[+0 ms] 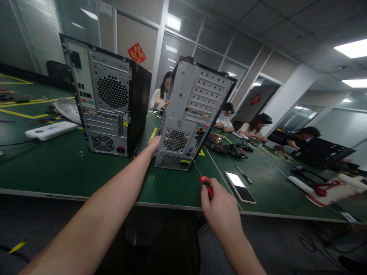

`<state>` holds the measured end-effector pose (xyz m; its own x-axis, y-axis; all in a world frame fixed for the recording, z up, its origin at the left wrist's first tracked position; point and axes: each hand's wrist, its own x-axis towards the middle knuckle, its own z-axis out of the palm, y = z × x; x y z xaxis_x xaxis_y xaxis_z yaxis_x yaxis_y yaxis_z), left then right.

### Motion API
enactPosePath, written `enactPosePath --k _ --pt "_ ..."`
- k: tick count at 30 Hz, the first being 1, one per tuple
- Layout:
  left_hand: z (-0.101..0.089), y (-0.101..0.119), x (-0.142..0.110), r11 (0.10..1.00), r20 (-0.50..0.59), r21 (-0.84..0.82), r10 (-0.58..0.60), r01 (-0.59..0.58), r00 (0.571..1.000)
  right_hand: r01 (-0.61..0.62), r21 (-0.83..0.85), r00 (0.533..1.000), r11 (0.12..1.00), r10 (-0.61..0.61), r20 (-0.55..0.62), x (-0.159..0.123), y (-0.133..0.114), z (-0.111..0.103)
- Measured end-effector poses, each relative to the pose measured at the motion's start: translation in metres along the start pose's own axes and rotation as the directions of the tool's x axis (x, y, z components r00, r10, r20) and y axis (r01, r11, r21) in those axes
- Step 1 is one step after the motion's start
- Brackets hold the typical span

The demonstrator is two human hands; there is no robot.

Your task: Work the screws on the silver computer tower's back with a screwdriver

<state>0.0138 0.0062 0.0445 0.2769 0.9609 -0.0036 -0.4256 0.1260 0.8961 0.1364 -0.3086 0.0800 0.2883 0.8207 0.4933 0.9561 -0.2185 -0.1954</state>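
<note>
A grey computer tower point(183, 114) stands upright on the green table, its back panel facing me. My right hand point(219, 202) is closed around a screwdriver point(204, 179) with a red and black handle. The screwdriver's thin shaft points up and left, its tip at the lower right corner of the back panel. My left hand point(155, 144) reaches to the tower's left side, low down; its fingers are hidden behind the case. Close to my left forearm stands a second computer tower point(110, 103), black-sided with its back panel towards me.
Small screws point(81, 153) lie before the second tower. A phone point(240, 187) and a pen point(243, 174) lie right of my right hand. Bundled black cables point(235, 149) lie behind them. A white power strip point(51, 131) is at the left. Several people sit across the table.
</note>
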Motion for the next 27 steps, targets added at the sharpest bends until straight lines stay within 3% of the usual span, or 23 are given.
enactPosePath --k 2,4,5,6,7,9,11,13,17,20,22,23,25,26,27 --pt "-0.001 -0.003 0.004 1.000 -0.007 0.013 0.007 -0.006 1.000 -0.183 0.304 0.983 0.935 0.177 0.047 0.000 0.002 0.009" --pt "-0.002 -0.005 0.007 1.000 -0.015 0.017 0.023 -0.023 1.000 -0.353 0.580 0.933 0.735 0.326 0.154 -0.002 0.002 0.017" --pt "-0.002 -0.005 0.008 0.999 -0.009 0.014 0.030 -0.030 1.000 -0.408 0.671 0.906 0.618 0.363 0.217 -0.004 0.002 0.021" --pt "-0.002 -0.005 0.008 0.999 0.001 0.012 0.032 -0.032 0.999 -0.423 0.716 0.897 0.555 0.371 0.241 -0.006 0.001 0.023" --pt "-0.002 -0.005 0.007 0.999 0.010 0.008 0.032 -0.032 0.999 -0.400 0.723 0.907 0.564 0.358 0.223 -0.008 -0.001 0.025" --pt "-0.002 -0.004 0.006 1.000 0.015 0.002 0.023 -0.023 1.000 -0.282 0.628 0.952 0.725 0.293 0.090 -0.012 -0.004 0.024" --pt "-0.001 -0.004 0.004 1.000 0.000 0.002 0.014 -0.014 1.000 -0.149 0.428 0.979 0.891 0.195 -0.065 -0.016 -0.006 0.022" --pt "0.000 -0.003 0.002 1.000 -0.007 0.007 0.010 -0.010 1.000 -0.059 0.227 0.983 0.972 0.096 -0.154 -0.019 -0.008 0.020" --pt "0.001 -0.002 0.002 1.000 0.009 0.004 0.009 -0.009 1.000 0.021 0.012 0.986 1.000 -0.019 -0.166 -0.021 -0.008 0.019" --pt "0.000 -0.003 0.004 1.000 -0.016 0.020 0.008 -0.008 1.000 -0.045 0.150 0.989 0.988 0.065 -0.133 -0.018 -0.006 0.019" --pt "-0.001 -0.004 0.006 1.000 -0.006 0.010 0.006 -0.006 1.000 -0.193 0.392 0.968 0.900 0.240 -0.073 -0.015 -0.004 0.020" --pt "-0.001 -0.005 0.007 1.000 0.007 -0.002 0.009 -0.009 1.000 -0.284 0.534 0.941 0.796 0.339 -0.006 -0.014 -0.003 0.021" --pt "-0.002 -0.007 0.010 0.999 0.027 -0.017 0.031 -0.031 0.999 -0.423 0.755 0.866 0.501 0.468 0.174 -0.013 -0.002 0.024" --pt "-0.003 -0.008 0.011 0.999 0.024 -0.009 0.043 -0.043 0.999 -0.451 0.807 0.843 0.381 0.478 0.246 -0.013 -0.001 0.025" --pt "-0.004 -0.009 0.012 0.999 0.018 0.012 0.052 -0.052 0.999 -0.456 0.830 0.838 0.321 0.470 0.279 -0.014 -0.002 0.026"
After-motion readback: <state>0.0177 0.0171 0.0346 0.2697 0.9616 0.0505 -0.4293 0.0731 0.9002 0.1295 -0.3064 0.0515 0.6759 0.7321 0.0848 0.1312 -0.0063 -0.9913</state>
